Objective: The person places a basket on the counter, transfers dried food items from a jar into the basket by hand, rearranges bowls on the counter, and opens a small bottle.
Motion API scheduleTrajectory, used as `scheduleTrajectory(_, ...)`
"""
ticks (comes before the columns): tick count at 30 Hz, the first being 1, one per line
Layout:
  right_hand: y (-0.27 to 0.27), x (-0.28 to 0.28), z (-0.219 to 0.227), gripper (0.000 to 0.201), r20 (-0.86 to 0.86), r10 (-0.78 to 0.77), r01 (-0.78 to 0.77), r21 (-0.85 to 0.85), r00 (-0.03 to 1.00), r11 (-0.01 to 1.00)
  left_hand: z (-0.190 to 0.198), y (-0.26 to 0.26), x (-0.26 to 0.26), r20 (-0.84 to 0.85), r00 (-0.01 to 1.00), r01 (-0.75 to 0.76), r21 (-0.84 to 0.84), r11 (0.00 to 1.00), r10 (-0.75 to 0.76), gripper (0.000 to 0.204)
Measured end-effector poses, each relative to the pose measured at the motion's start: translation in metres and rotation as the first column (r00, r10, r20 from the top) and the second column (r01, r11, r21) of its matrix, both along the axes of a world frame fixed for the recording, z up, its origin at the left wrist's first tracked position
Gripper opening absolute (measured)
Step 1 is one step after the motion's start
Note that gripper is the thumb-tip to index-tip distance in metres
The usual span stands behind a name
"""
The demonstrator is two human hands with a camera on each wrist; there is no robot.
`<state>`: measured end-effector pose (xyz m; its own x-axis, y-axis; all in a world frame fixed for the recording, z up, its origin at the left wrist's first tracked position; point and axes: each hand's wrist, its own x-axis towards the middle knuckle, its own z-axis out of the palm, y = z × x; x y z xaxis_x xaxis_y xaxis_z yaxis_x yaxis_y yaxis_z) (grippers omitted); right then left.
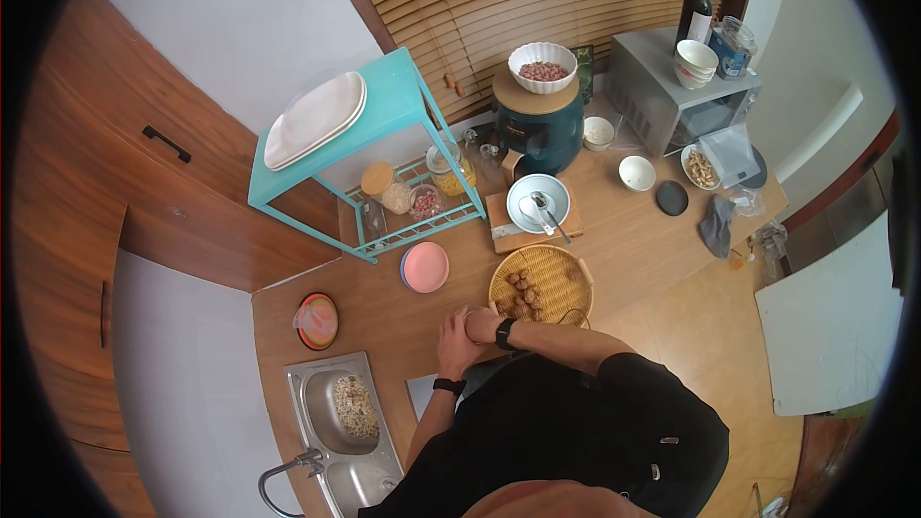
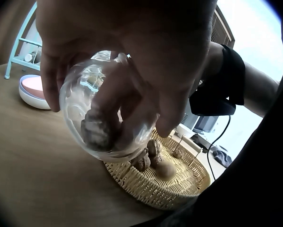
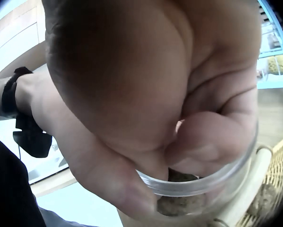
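My left hand [image 1: 457, 345] grips a clear glass jar [image 2: 75, 111] around its rim, above the wooden counter. The fingers of my right hand [image 1: 483, 325] reach inside the jar and pinch a dark brown, wrinkled piece [image 2: 96, 130], which looks like a walnut. Through the glass in the right wrist view, the brown piece [image 3: 179, 204] shows below my right fingers. Beside the jar, a round woven basket [image 1: 556, 273] holds several similar brown pieces [image 1: 523, 297]. The hands hide most of the jar in the head view.
Pink plates [image 1: 425, 267] stand left of the basket, a bowl [image 1: 523, 216] with a spoon behind it. A teal rack [image 1: 398, 86] with jars is at the back left, a sink [image 1: 326, 422] at the lower left. Bowls [image 1: 636, 174] and a microwave [image 1: 652, 86] are at the right.
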<state>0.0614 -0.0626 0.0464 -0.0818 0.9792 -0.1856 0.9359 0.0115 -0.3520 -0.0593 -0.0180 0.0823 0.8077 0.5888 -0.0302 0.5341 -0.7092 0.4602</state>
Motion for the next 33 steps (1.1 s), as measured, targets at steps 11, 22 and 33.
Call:
scheduleTrajectory(11, -0.046, 0.065, -0.012, 0.024, 0.111, -0.282, 0.254, 0.21, 0.953, 0.944, 0.006, 0.013, -0.008, -0.031, 0.991, -0.136, -0.166, 0.977, 0.133, 0.092)
scheduleTrajectory(22, -0.054, 0.069, 0.019, 0.021, -0.146, -0.237, 0.277, 0.398, 0.96, 0.875, 0.017, 0.008, 0.004, -0.004, 0.991, -0.134, -0.132, 0.982, 0.134, 0.094)
scheduleTrajectory(33, -0.024, 0.014, 0.04, 0.023, 0.026, 0.003, -0.012, 0.374, 1.0, 0.928, 0.016, -0.002, -0.001, 0.067, 0.993, -0.088, -0.063, 0.994, 0.093, 0.089)
